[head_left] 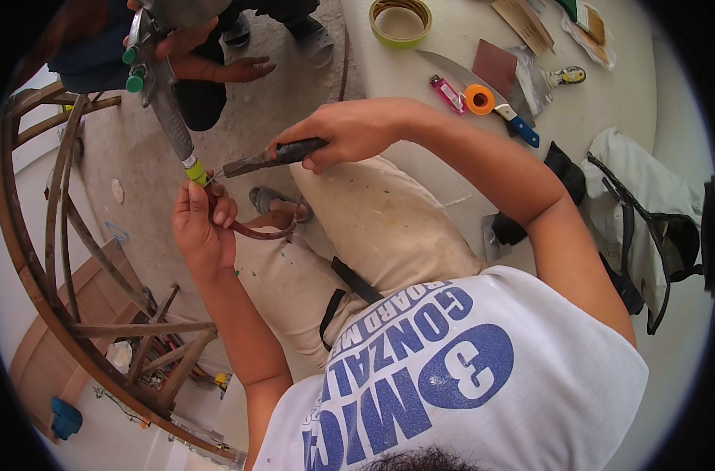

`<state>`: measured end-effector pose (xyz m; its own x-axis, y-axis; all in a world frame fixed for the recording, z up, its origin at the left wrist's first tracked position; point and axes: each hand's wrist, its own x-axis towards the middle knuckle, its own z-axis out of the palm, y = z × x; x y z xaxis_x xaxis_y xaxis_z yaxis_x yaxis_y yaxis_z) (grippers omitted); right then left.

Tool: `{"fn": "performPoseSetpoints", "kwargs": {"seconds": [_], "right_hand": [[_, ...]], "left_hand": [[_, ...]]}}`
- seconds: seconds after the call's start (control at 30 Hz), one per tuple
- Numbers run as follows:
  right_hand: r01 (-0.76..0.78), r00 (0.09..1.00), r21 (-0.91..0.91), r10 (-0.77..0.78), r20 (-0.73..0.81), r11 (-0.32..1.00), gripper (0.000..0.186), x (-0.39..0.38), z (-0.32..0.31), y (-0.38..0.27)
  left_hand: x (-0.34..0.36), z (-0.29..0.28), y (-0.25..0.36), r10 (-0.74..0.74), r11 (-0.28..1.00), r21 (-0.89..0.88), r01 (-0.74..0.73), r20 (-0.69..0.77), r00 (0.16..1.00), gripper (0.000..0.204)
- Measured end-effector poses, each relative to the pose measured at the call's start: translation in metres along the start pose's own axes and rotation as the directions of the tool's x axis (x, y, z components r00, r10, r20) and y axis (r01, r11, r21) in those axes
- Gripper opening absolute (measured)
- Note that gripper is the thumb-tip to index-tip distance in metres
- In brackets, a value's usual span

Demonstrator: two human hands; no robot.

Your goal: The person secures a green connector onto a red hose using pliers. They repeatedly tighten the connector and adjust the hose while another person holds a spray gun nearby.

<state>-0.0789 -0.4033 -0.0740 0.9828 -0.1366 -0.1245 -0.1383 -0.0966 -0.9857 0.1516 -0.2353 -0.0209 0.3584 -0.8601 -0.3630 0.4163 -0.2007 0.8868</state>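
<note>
My left hand [202, 220] pinches a reddish-brown hose [267, 235] just below a yellow-green band [195, 172] at the lower end of a grey metal tool [169, 118] with green knobs. A thin piece of wire [213, 179] seems to stick out beside my fingertips. In my right hand [349, 133] are what look like black-handled pliers [251, 164], their metal tip close to the wire; whether they touch is too small to tell. Another person's hand [186, 41] supports the grey tool from above, and that person's other hand [243, 70] is held out beside it.
A pale work surface [451, 71] at upper right carries a tape roll [400, 22], a knife [483, 94], a pink lighter [448, 93], an orange roll [479, 100], a putty knife [565, 76] and a brush [589, 23]. Curved wooden framing [27, 259] stands left; a bag [640, 204] lies right.
</note>
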Motion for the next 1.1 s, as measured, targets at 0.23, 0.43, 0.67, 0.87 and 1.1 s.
{"fn": "performPoseSetpoints", "kwargs": {"seconds": [0.23, 0.43, 0.67, 0.87, 1.1], "right_hand": [[-0.034, 0.996, -0.154, 0.022, -0.081, 0.987, 0.051, 0.003, 0.011, -0.006], [0.108, 0.955, -0.236, -0.167, -0.245, 0.966, 0.051, 0.01, 0.026, 0.01], [0.149, 0.928, -0.35, -0.253, -0.274, 0.925, 0.048, 0.016, 0.033, 0.012], [0.216, 0.886, -0.387, -0.346, -0.309, 0.897, 0.05, 0.014, 0.036, 0.01], [0.191, 0.918, -0.395, -0.306, -0.251, 0.898, 0.047, 0.014, 0.029, 0.007]], "left_hand": [[-0.001, -0.003, 0.004, 0.008, 1.0, -0.008, -0.008, 0.001, 1.0, 0.029], [-0.001, -0.006, 0.004, 0.021, 0.999, -0.038, -0.02, 0.023, 1.0, 0.031], [-0.002, -0.007, 0.003, 0.028, 0.998, -0.055, -0.026, 0.033, 0.999, 0.031], [-0.003, -0.011, 0.004, 0.042, 0.997, -0.073, -0.038, 0.051, 0.998, 0.028], [-0.004, -0.008, 0.005, 0.035, 0.998, -0.044, -0.034, 0.027, 0.999, 0.024]]}}
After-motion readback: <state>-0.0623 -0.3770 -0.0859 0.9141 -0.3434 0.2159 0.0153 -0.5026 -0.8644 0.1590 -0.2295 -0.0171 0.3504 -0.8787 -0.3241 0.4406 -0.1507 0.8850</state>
